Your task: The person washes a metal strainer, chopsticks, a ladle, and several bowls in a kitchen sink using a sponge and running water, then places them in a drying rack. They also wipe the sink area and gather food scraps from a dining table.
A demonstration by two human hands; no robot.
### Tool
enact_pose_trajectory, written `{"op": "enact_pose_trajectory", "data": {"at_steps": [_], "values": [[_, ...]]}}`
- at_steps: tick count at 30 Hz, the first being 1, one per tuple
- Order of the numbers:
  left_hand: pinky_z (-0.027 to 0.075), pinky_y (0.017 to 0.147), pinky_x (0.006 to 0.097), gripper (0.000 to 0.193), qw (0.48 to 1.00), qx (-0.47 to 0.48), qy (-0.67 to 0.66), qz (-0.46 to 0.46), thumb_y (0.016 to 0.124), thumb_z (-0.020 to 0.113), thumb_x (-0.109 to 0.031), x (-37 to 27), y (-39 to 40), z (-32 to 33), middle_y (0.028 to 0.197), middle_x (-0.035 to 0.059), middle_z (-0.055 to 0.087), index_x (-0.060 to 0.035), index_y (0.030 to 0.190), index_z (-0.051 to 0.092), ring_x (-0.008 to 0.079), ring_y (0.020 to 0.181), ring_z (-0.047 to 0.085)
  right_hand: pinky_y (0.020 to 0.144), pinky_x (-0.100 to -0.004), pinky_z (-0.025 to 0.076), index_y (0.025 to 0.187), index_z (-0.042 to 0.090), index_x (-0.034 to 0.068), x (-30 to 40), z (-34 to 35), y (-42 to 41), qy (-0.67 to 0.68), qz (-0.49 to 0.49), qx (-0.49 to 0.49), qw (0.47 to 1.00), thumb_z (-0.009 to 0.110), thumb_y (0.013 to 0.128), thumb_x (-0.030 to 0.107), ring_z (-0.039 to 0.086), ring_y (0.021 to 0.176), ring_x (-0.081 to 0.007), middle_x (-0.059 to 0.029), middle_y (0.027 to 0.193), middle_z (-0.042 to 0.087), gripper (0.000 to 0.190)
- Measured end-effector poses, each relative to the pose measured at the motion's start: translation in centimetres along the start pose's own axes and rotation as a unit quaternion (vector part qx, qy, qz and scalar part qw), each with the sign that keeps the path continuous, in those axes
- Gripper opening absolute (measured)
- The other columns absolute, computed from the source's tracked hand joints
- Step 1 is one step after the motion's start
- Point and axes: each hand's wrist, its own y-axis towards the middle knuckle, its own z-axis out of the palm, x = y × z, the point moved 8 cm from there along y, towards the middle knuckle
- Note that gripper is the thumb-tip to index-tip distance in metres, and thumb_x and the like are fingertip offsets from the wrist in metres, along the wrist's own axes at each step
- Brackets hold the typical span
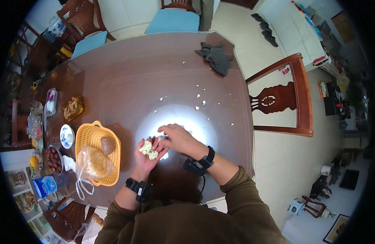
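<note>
Pale cauliflower florets point(148, 150) lie in the upturned palm of my left hand point(146, 157), fingers curled around them. My right hand point(180, 140) is just above and to the right, its fingers bent near the left fingertips. Something greyish shows by its fingertips, too blurred to name; whether the hand grips it I cannot tell. Small white cauliflower crumbs point(197, 107) are scattered over the glossy brown table point(123, 76) beyond my hands.
A yellow plastic basket point(117, 170) holds bagged bread point(97, 164) and a brown lump point(108, 145). Beside it are a blue-and-white bowl point(66, 136) and a bowl of dark red fruit point(54, 160). A dark cloth point(217, 58) lies at the far right corner; a wooden chair point(301, 94) stands right.
</note>
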Motion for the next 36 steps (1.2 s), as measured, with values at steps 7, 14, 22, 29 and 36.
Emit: {"op": "enact_pose_trajectory", "data": {"at_steps": [7, 14, 22, 29, 36], "values": [[0.046, 0.061, 0.0327, 0.024, 0.993, 0.040, -0.081, -0.073, 0.089, 0.049, -0.034, 0.5, -2.3, 1.0, 0.092, 0.0074, 0.056, -0.0111, 0.085, 0.057, 0.0196, 0.077, 0.052, 0.092, -0.0474, 0.037, 0.111, 0.058, 0.004, -9.3, -16.0, -0.4, -0.283, 0.136, -0.390, 0.866, 0.068, 0.075, 0.025, 0.043, 0.115, -0.0377, -0.0218, 0.126, 0.045, 0.043], [0.046, 0.063, 0.0322, 0.022, 0.997, 0.001, -0.053, -0.051, 0.084, 0.055, -0.030, 0.0, -4.3, 0.0, 0.087, 0.0082, 0.059, -0.0094, 0.081, 0.061, 0.0188, 0.076, 0.051, 0.100, -0.0573, 0.024, 0.102, 0.068, 0.023, -18.1, -21.6, 1.5, -0.289, 0.256, -0.436, 0.813, 0.064, 0.076, 0.037, 0.024, 0.127, -0.0487, -0.0249, 0.143, 0.024, 0.029], [0.046, 0.064, 0.0342, 0.023, 0.996, 0.042, -0.058, -0.052, 0.089, 0.049, -0.031, 0.5, -6.7, -1.4, 0.089, 0.0089, 0.058, -0.0091, 0.090, 0.058, 0.0217, 0.079, 0.054, 0.096, -0.0397, 0.038, 0.110, 0.062, 0.009, -22.2, -21.6, 2.2, -0.281, 0.222, -0.336, 0.871, 0.065, 0.078, 0.025, 0.051, 0.108, -0.0338, -0.0185, 0.113, 0.057, 0.036], [0.045, 0.062, 0.0338, 0.023, 0.992, 0.097, -0.062, -0.048, 0.089, 0.051, -0.030, 1.1, -11.1, -3.9, 0.091, 0.0089, 0.061, -0.0092, 0.090, 0.060, 0.0223, 0.082, 0.056, 0.068, -0.0278, 0.045, 0.113, 0.051, 0.002, -22.4, -21.2, -1.4, 0.148, 0.228, -0.287, 0.919, 0.065, 0.085, 0.025, 0.057, 0.080, -0.0129, -0.0048, 0.098, 0.061, 0.038], [0.048, 0.062, 0.0360, 0.020, 0.992, 0.103, -0.069, 0.013, 0.090, 0.049, -0.027, -0.8, -16.7, -7.6, 0.088, 0.0094, 0.060, -0.0095, 0.089, 0.058, 0.0228, 0.078, 0.057, 0.100, -0.0440, 0.037, 0.135, 0.039, 0.005, -20.7, -21.2, 0.1, -0.237, 0.341, -0.330, 0.848, 0.071, 0.076, 0.038, 0.041, 0.122, -0.0394, -0.0227, 0.138, 0.035, 0.075]]}}
